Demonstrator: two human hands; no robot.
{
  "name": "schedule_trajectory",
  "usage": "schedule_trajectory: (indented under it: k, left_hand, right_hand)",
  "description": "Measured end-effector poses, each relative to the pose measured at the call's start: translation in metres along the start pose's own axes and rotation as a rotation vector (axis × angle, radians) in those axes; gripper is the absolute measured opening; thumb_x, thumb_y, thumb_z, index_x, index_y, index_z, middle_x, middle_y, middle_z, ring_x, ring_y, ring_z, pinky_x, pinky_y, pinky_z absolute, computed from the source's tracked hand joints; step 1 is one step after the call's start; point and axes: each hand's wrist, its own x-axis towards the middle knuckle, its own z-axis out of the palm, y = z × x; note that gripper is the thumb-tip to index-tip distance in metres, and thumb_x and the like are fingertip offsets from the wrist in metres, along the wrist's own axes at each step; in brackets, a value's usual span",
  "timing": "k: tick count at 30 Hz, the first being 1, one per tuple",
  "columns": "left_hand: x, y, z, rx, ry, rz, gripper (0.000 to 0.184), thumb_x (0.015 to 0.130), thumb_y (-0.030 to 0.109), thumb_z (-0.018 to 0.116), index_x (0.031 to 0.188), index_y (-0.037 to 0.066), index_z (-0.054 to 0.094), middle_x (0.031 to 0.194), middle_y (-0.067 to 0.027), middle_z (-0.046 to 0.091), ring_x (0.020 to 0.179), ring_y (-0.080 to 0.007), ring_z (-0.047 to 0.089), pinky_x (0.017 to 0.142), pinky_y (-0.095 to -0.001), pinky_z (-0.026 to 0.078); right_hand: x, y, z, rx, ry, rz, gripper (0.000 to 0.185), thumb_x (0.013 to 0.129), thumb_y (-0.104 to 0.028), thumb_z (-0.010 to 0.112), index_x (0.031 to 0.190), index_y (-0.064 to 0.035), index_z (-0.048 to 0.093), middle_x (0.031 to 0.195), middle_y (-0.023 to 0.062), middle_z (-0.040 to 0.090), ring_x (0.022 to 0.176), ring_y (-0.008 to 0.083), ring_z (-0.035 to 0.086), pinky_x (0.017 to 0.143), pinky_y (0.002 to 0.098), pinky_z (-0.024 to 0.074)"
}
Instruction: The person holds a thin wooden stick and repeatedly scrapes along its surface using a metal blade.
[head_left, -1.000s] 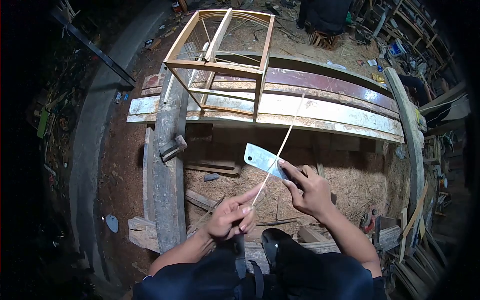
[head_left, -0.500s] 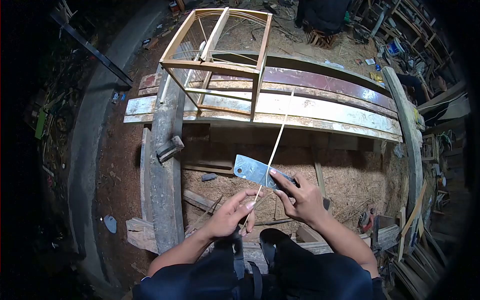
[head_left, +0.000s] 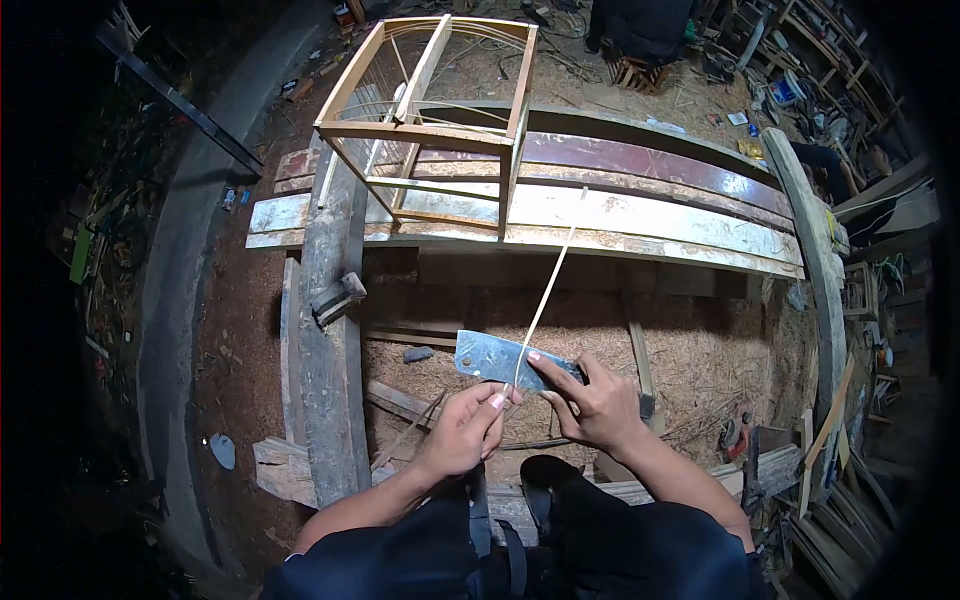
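A thin pale wooden strip (head_left: pixel 546 292) slants from near my lap up toward the plank bench. My left hand (head_left: pixel 462 432) pinches its lower end between thumb and fingers. Held in my right hand (head_left: pixel 598 402) is a cleaver (head_left: pixel 484 353), a broad grey blade with a hole near its far corner; its handle is mostly hidden by my fingers. The blade lies crosswise at the strip, just above my left fingertips, and my right index finger presses beside the strip on the blade.
A wooden frame (head_left: pixel 512 145) with thin rods stands on the plank bench (head_left: pixel 650 232). Beams flank me at left (head_left: pixel 328 400) and right (head_left: pixel 812 240); a dark block (head_left: pixel 340 298) sits on the left one. Shavings (head_left: pixel 690 370) and offcuts cover the ground. A person (head_left: pixel 645 35) is at the back.
My right hand and the cleaver have moved down along the strip, toward me and slightly left. The blade now sits close against my left fingers, which have shifted slightly upward.
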Motion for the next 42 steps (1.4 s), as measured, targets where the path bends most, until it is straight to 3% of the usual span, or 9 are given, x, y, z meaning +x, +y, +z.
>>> schedule_trajectory:
  k: [8,19,22,25,30,34,42]
  left_hand:
    - [-0.002,0.000,-0.001,-0.069,-0.035,-0.032,0.026,0.109,0.021,0.041,0.112,-0.002,0.055,0.049,0.0019,0.042,0.038,-0.0060,0.035,0.041,-0.0226,0.033]
    - [0.000,-0.002,-0.003,-0.111,-0.039,-0.104,0.027,0.109,0.019,0.040,0.111,-0.002,0.056,0.050,0.0017,0.042,0.039,-0.0066,0.035,0.042,-0.0232,0.033]
    - [-0.005,-0.004,-0.003,-0.092,-0.078,-0.128,0.026,0.109,0.019,0.040,0.111,-0.002,0.056,0.050,0.0017,0.041,0.039,-0.0067,0.035,0.042,-0.0236,0.033]
    - [-0.010,-0.007,-0.005,-0.078,-0.083,-0.138,0.027,0.109,0.019,0.042,0.113,-0.002,0.058,0.052,0.0029,0.040,0.041,-0.0057,0.034,0.041,-0.0230,0.032]
    - [-0.014,-0.003,-0.004,-0.073,-0.106,-0.181,0.027,0.109,0.018,0.042,0.114,-0.002,0.058,0.052,0.0033,0.040,0.041,-0.0058,0.033,0.041,-0.0230,0.031]
    - [-0.021,-0.010,-0.013,-0.092,-0.087,-0.240,0.027,0.109,0.018,0.043,0.113,-0.003,0.058,0.052,0.0034,0.040,0.040,-0.0060,0.033,0.040,-0.0231,0.030]
    - [-0.019,-0.013,-0.009,-0.152,-0.005,-0.247,0.026,0.108,0.018,0.045,0.110,-0.003,0.060,0.051,0.0045,0.039,0.040,-0.0041,0.031,0.039,-0.0218,0.029]
  right_hand:
    - [0.001,0.017,-0.003,-0.007,0.050,0.134,0.053,0.090,-0.031,0.068,0.142,-0.0359,0.056,0.077,0.0122,0.052,0.057,0.0305,0.060,0.049,0.0421,0.0487]
    - [-0.003,0.025,-0.004,-0.090,0.006,0.233,0.051,0.092,-0.031,0.066,0.142,-0.0366,0.057,0.078,0.0112,0.054,0.060,0.0293,0.063,0.050,0.0418,0.0500]
    - [-0.003,0.044,0.004,0.022,0.083,0.407,0.047,0.093,-0.030,0.065,0.140,-0.0367,0.059,0.080,0.0131,0.058,0.063,0.0316,0.064,0.054,0.0438,0.0512]
    - [-0.001,0.056,-0.003,-0.062,-0.002,0.448,0.048,0.094,-0.031,0.064,0.140,-0.0379,0.058,0.081,0.0136,0.058,0.064,0.0322,0.064,0.056,0.0445,0.0514]
    - [0.000,0.092,0.005,-0.098,0.097,0.534,0.046,0.095,-0.034,0.062,0.141,-0.0376,0.057,0.077,0.0138,0.057,0.064,0.0337,0.063,0.057,0.0453,0.0511]
    - [0.003,0.108,0.009,-0.124,0.047,0.552,0.045,0.097,-0.036,0.059,0.142,-0.0393,0.055,0.081,0.0178,0.060,0.069,0.0394,0.065,0.061,0.0502,0.0530]
    - [0.010,0.109,0.035,-0.086,-0.090,0.627,0.046,0.097,-0.041,0.055,0.143,-0.0413,0.052,0.085,0.0188,0.063,0.078,0.0424,0.067,0.070,0.0533,0.0538]
